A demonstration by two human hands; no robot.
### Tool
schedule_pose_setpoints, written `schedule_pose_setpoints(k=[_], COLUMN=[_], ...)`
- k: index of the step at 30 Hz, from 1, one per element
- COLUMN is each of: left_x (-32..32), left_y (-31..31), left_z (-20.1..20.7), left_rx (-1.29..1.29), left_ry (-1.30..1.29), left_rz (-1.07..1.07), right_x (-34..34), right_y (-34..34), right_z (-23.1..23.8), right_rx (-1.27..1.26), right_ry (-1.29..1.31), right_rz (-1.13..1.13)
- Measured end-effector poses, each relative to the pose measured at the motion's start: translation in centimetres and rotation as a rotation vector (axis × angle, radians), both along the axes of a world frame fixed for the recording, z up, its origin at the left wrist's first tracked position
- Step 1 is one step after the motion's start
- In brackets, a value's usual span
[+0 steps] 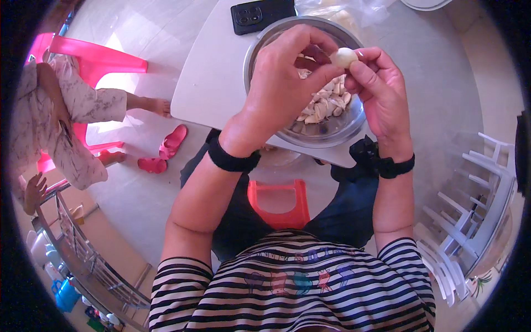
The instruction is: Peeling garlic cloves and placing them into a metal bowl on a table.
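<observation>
A small pale garlic clove is pinched between the fingertips of both my hands, above a steel bowl. My left hand grips it from the left, thumb and fingers curled. My right hand holds it from the right. The bowl sits on a white table and holds several garlic cloves and skins. Both wrists wear black bands.
A black phone lies on the table beyond the bowl, next to a clear plastic bag. A red stool is under me. At left a person sits on a pink chair, pink slippers nearby. White rack at right.
</observation>
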State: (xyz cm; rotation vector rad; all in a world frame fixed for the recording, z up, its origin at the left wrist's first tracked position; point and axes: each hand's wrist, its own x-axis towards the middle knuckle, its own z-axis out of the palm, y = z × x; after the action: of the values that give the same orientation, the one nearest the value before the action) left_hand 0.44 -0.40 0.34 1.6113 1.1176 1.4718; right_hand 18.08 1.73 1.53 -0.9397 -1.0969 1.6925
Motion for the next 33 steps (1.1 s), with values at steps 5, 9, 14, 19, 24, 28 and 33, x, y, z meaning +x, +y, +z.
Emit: schedule_pose_setpoints(k=[5,9,14,19,24,28,33], left_x=[0.1,-0.1,-0.3,-0.5,-1.0,-1.1,-1.0], left_y=[-0.1,0.1,0.1,0.3,0.4,0.4,0.4], left_z=[0.6,0.1,-0.5,-0.6,-0.8,-0.5,-0.8], left_rx=[-0.233,-0.255,-0.295,-0.328,-0.379,-0.454,-0.418], left_ry=[-0.150,-0.175,-0.252,-0.380,-0.561,-0.627,-0.582], left_rz=[-0.084,-0.137,-0.230,-0.286,-0.346,-0.357,-0.339], right_x=[-0.7,-1.0,-0.6,-0.3,0.0,-1.0,-0.8], right_y=[-0.3,-0.4,-0.3,-0.1,-0.1,-0.3,-0.5], right_z=[0.1,0.2,0.0,0.3,0.7,0.6,0.9], right_rx=[0.138,0.236,0.201,0.063,0.112,0.248,0.211], right_ry=[-0.124,-0.192,-0.160,-0.078,-0.214,-0.225,-0.167], right_rz=[-0.059,-0.081,-0.072,-0.069,0.025,-0.103,-0.054])
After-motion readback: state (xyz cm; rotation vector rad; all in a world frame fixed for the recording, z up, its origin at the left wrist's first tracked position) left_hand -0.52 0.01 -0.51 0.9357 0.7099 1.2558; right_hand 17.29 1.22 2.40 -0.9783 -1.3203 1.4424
